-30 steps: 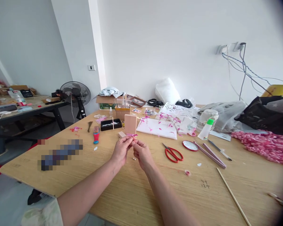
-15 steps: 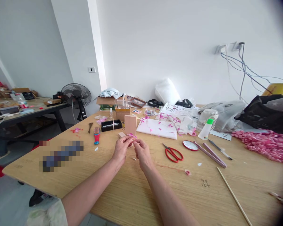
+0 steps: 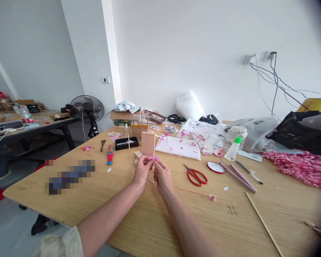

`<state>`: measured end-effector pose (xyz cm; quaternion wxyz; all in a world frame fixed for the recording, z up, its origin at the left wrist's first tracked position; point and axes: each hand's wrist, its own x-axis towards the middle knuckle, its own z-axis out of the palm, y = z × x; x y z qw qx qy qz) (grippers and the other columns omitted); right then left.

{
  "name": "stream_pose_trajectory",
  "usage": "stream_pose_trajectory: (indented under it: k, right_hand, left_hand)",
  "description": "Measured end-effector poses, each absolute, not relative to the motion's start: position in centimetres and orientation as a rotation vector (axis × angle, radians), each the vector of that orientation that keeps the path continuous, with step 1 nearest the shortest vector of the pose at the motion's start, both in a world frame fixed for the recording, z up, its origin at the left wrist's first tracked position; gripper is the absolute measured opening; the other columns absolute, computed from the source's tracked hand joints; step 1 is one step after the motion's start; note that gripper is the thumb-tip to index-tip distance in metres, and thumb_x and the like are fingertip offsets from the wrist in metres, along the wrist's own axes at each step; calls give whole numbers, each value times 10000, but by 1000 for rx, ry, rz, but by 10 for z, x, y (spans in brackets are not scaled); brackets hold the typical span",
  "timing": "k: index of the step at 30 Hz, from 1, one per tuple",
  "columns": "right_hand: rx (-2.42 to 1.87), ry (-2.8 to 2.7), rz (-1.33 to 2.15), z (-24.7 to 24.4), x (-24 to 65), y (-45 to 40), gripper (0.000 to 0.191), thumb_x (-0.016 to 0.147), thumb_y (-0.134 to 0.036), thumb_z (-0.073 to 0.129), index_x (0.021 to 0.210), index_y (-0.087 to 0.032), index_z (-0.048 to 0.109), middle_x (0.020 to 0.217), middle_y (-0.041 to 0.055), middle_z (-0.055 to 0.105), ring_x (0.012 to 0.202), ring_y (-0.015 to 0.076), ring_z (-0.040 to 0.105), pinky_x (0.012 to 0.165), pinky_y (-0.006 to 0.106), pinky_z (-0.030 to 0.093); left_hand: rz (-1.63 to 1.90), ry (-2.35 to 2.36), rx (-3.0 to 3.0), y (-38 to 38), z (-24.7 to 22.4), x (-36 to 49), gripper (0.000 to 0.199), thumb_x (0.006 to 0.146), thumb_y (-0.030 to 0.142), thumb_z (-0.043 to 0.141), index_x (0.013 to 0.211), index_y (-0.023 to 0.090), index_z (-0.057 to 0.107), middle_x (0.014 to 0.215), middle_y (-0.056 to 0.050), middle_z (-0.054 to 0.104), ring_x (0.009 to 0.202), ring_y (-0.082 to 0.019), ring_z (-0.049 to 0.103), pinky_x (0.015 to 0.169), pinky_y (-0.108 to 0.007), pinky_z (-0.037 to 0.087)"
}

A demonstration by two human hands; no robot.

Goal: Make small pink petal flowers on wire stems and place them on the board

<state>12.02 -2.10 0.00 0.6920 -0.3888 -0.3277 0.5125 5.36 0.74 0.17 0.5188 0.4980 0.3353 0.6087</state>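
A small pink flower [image 3: 153, 156] is pinched between the fingertips of both hands, above the table in front of me. My left hand [image 3: 143, 170] is closed on it from the left. My right hand [image 3: 162, 174] is closed at its base, fingertips nearly touching the left ones; my fingers hide the flower's lower part. From a small spool of reddish thread [image 3: 212, 197], a fine thread runs left towards my hands. Two small white beads [image 3: 152, 182] lie under them. Just behind stands an upright wooden block [image 3: 148, 142].
Red-handled scissors [image 3: 196, 176], a round red-rimmed dish [image 3: 215, 167] and pink strips [image 3: 239, 178] lie to the right. Pink flowers stand in a white foam block [image 3: 176, 149]. A black tray [image 3: 126, 143] and a brush [image 3: 110, 155] sit left. A thin stick [image 3: 263, 223] lies front right.
Both hands have shifted slightly to the right, with the flower turned a little between the fingertips. The view has moved slightly; the things on the table stay in place.
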Motion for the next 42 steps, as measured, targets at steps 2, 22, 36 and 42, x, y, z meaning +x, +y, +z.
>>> stream_pose_trajectory:
  k: [2,22,36,42]
  right_hand:
    - [-825,-663,1185,0,121,-21,228,619,-358,607,725,-168,541,349,-138,200,311,18,101,315,171,65]
    - [-791,-587,1119,-8,131,-11,238,552,-321,682,591,-161,510,339,-122,296,285,10,186,309,172,95]
    - [-784,-662,1078,0,139,-14,199,551,-310,683,561,-169,544,377,-108,335,316,24,222,309,181,160]
    - [-793,-699,1012,6,142,-16,199,522,-293,702,561,-158,562,429,-92,397,354,20,236,336,184,167]
  left_hand:
    - [1416,809,1227,7,3,54,198,573,265,680,595,145,523,535,47,469,481,-64,394,466,-189,301]
    - [983,727,1240,7,14,44,249,550,314,698,538,113,552,480,39,470,443,-50,378,459,-195,275]
    - [1028,559,900,-2,12,51,209,540,236,736,584,106,579,455,33,500,428,-43,432,432,-162,336]
    - [885,514,697,1,7,51,124,604,137,694,604,108,573,486,16,528,434,-50,473,456,-166,381]
